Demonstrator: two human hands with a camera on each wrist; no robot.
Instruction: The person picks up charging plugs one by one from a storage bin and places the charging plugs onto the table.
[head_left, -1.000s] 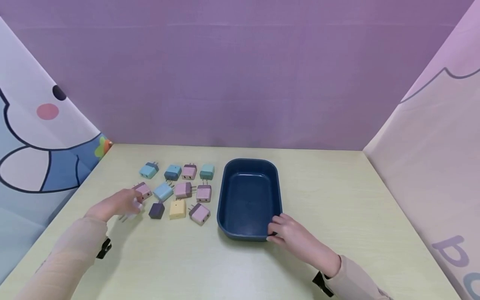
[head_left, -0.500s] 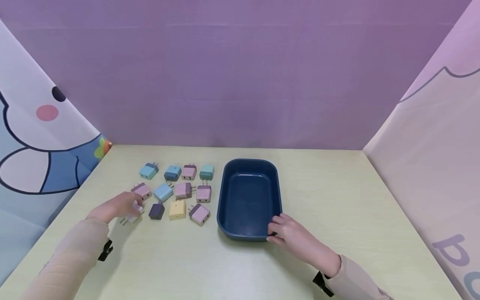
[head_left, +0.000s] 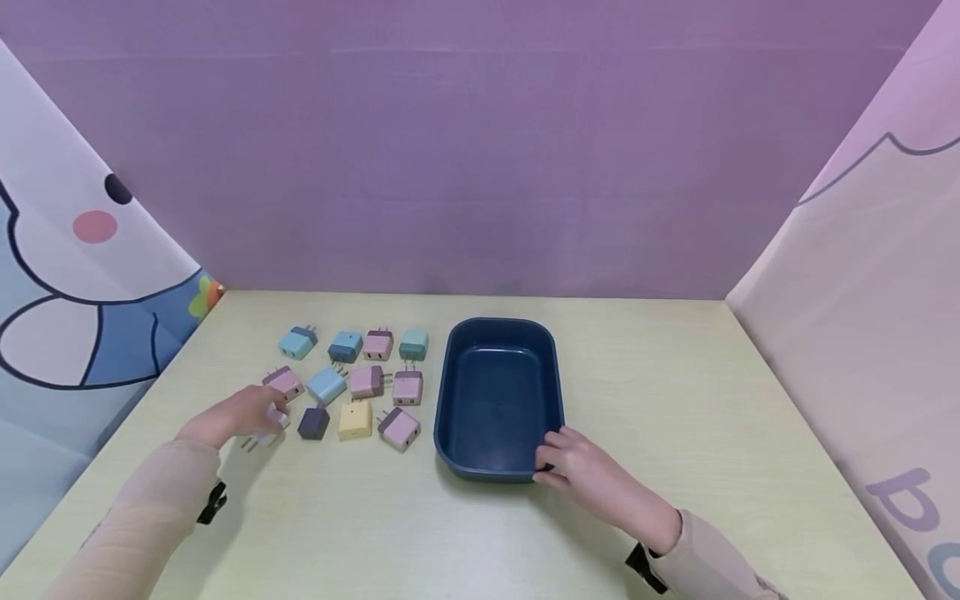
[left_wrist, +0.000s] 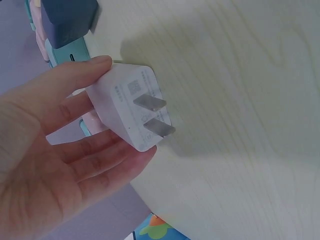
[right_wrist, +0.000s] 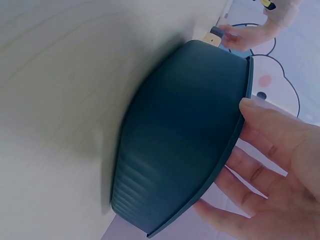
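Note:
My left hand (head_left: pixel 238 414) pinches a white charger plug (left_wrist: pixel 122 102) between thumb and fingers at the left of the table. The charger's two metal prongs and printed face show in the left wrist view. Just beyond the fingers lies a pink-and-mauve charger (head_left: pixel 285 382), and a dark navy charger (head_left: pixel 313 422) is to their right. On the near right corner of a deep blue plastic bin (head_left: pixel 495 400), my right hand (head_left: pixel 581 475) grips the rim, thumb on the outside and fingers reaching inside. The bin has nothing in it.
Several more chargers lie in loose rows left of the bin, among them a yellow one (head_left: pixel 355 420), a light blue one (head_left: pixel 327 384) and a teal one (head_left: pixel 414 344). A purple cloth wall (head_left: pixel 480 167) rises behind the table, with printed cloths at both sides.
My left hand has shifted slightly and the white charger it holds has tilted, so more of its body shows. My right hand and the bin stay put.

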